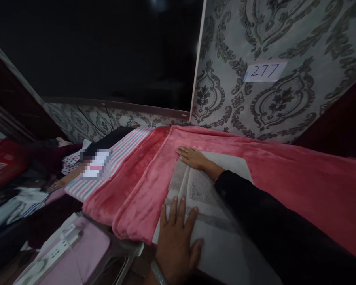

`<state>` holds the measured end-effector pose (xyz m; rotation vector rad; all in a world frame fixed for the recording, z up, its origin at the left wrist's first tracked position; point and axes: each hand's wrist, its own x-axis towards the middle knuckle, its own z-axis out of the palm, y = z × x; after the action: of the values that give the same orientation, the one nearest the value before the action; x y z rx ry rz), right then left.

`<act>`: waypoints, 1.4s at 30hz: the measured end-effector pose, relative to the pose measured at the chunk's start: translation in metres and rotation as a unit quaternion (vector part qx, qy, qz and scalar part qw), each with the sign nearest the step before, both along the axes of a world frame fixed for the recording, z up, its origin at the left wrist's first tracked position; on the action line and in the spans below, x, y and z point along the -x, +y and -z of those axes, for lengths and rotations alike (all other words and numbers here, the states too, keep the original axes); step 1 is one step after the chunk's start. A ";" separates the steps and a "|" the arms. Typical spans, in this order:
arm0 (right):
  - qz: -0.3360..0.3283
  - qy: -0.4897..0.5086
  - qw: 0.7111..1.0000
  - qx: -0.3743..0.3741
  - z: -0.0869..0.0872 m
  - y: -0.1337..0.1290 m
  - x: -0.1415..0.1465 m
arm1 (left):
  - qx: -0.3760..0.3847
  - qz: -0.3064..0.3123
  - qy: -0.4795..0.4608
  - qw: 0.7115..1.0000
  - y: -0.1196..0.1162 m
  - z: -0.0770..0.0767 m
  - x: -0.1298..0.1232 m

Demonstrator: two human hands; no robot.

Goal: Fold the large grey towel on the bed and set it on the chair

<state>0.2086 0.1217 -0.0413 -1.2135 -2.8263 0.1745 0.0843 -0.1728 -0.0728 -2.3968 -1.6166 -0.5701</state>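
A grey cloth, with a raised patterned panel and darker bands, lies spread on a pink plush blanket. My left hand, wearing a bracelet at the wrist, rests on the cloth's near left part with fingers spread. Farther back, my right hand lies flat at the cloth's far left corner, its fingertips reaching the pink blanket. Both hands are open and grip nothing. Between them, a crease or layered fold runs along the cloth's left side. My black sleeve covers part of its right side.
A striped cloth lies left of the blanket, with a blurred-out item on it. A power strip sits on a pink stool at front left. Clothes are heaped left. A large dark screen stands behind.
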 end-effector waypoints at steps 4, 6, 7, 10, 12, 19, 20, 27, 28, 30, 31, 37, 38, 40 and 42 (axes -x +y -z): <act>0.016 0.014 1.000 0.003 0.002 0.007 -0.002 | -0.014 0.002 -0.002 1.000 0.001 0.002 0.001; 0.018 0.019 1.000 0.005 0.003 0.008 -0.002 | -0.016 0.000 0.000 1.000 0.001 0.002 0.001; 0.016 0.022 1.000 0.005 0.003 0.008 -0.002 | -0.017 0.000 0.001 1.000 0.001 0.002 0.001; 0.023 0.036 0.999 -0.001 -0.001 0.005 0.001 | -0.023 -0.001 0.009 1.000 0.001 0.001 0.001; 0.044 0.055 0.997 -0.012 -0.008 0.000 0.001 | -0.029 0.000 0.015 0.999 0.002 0.000 0.002; 0.019 0.102 0.994 -0.034 -0.030 -0.059 -0.060 | -0.044 -0.003 0.028 0.999 0.009 0.003 0.010; 0.005 0.094 0.995 -0.030 -0.029 -0.073 -0.076 | -0.048 0.000 0.028 0.998 0.010 0.002 0.010; -0.010 0.058 0.998 0.004 -0.005 -0.124 -0.155 | -0.021 0.087 0.031 0.996 -0.005 -0.021 -0.053; -0.008 0.056 0.998 0.003 -0.003 -0.121 -0.158 | -0.005 0.124 0.033 0.992 -0.008 -0.020 -0.068; 0.006 0.058 0.998 -0.004 0.000 -0.109 -0.160 | 0.023 0.166 0.031 0.985 -0.013 -0.014 -0.092; 0.017 0.060 0.998 -0.008 0.001 -0.100 -0.161 | 0.031 0.170 0.030 0.984 -0.014 -0.009 -0.099; 0.113 0.063 0.992 -0.007 0.009 -0.044 -0.175 | 0.051 0.175 0.050 0.982 -0.013 0.009 -0.098; 0.130 0.065 0.989 -0.007 0.011 -0.037 -0.178 | 0.053 0.175 0.051 0.982 -0.013 0.010 -0.097; 0.156 0.071 0.985 -0.007 0.015 -0.028 -0.182 | 0.056 0.174 0.051 0.982 -0.013 0.010 -0.097; 0.171 0.078 0.982 -0.013 0.019 -0.024 -0.185 | 0.054 0.170 0.047 0.983 -0.013 0.010 -0.098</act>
<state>0.3937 0.0981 -0.0600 -1.5788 -2.4350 0.2038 0.1824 -0.1863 -0.0826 -2.7576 -1.2381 -0.4219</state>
